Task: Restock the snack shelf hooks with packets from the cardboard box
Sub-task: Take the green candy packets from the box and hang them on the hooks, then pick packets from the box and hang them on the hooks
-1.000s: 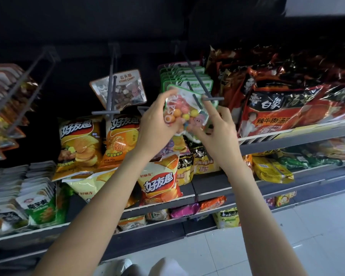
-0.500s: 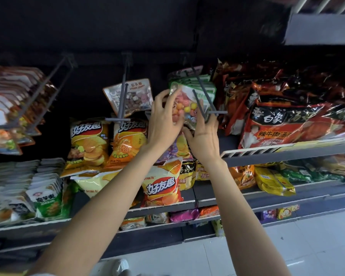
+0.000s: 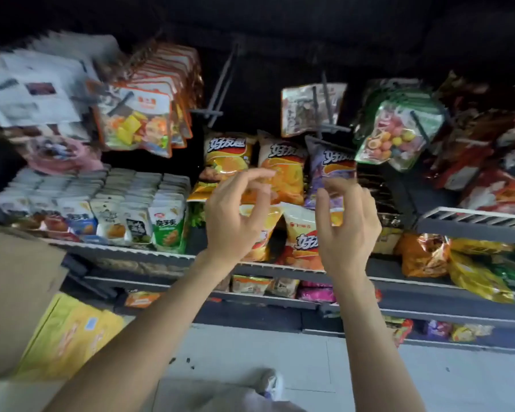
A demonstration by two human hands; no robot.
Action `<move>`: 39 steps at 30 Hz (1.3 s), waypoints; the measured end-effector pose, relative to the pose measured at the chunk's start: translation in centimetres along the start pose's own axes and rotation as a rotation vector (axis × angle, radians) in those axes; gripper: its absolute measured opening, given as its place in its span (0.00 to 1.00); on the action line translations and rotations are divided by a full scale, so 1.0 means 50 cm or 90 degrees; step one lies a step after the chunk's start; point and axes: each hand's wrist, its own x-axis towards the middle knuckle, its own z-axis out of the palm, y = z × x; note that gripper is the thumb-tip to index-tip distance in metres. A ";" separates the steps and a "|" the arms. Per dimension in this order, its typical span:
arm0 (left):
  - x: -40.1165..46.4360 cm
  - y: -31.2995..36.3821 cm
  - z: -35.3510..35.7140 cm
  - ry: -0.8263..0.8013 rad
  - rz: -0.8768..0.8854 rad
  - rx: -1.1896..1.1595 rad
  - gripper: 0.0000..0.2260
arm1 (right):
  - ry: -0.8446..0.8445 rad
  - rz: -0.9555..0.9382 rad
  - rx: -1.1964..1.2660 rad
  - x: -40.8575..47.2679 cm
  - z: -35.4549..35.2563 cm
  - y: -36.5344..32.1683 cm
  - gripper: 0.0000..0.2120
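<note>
A clear packet of coloured candy balls hangs tilted on a dark shelf hook at the upper right, in front of several green-edged packets. My left hand and my right hand hover below and left of it, in front of the chip bags, fingers loosely curled and holding nothing. The cardboard box sits at the left edge, with a yellow packet showing beside it.
An empty hook juts out at top centre, and another hook holds a stone-candy packet. Orange-edged packets hang at the upper left. Chip bags and small sachets fill the grey shelves. The floor below is pale tile.
Both hands have let go of the candy-ball packet, which now hangs on its hook, and have dropped down and left. The view has swung left, bringing the cardboard box into sight.
</note>
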 end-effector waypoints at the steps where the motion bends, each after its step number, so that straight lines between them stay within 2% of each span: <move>1: -0.018 -0.016 -0.046 0.003 0.017 0.041 0.08 | -0.019 -0.021 0.012 -0.018 0.017 -0.032 0.07; 4: -0.091 -0.084 -0.207 -0.071 0.021 0.196 0.08 | -0.158 -0.035 0.039 -0.092 0.087 -0.129 0.08; 8: -0.216 -0.160 -0.456 -0.180 -0.140 0.322 0.12 | -0.425 -0.016 0.088 -0.229 0.200 -0.266 0.15; 11: -0.306 -0.196 -0.629 -0.203 -0.246 0.411 0.13 | -0.577 -0.031 0.080 -0.323 0.270 -0.371 0.15; 15: -0.388 -0.243 -0.838 -0.184 -0.402 0.436 0.18 | -0.701 -0.011 0.131 -0.386 0.355 -0.524 0.14; 17: -0.403 -0.262 -0.930 -0.155 -0.462 0.423 0.16 | -0.738 0.021 0.180 -0.396 0.400 -0.599 0.12; 20: -0.403 -0.317 -1.038 -0.120 -0.500 0.427 0.11 | -0.753 -0.004 0.253 -0.395 0.481 -0.695 0.11; 27: -0.382 -0.510 -1.198 -0.191 -0.564 0.467 0.12 | -0.770 -0.116 0.249 -0.377 0.712 -0.855 0.10; 31: -0.364 -0.589 -1.259 -0.205 -0.599 0.475 0.14 | -0.847 -0.137 0.215 -0.385 0.839 -0.926 0.14; 36: -0.355 -0.690 -1.323 -0.297 -0.592 0.487 0.17 | -0.972 -0.155 0.133 -0.440 0.960 -0.973 0.21; 39: -0.349 -0.765 -1.351 -0.408 -0.551 0.521 0.18 | -1.010 -0.140 0.065 -0.490 1.015 -0.981 0.25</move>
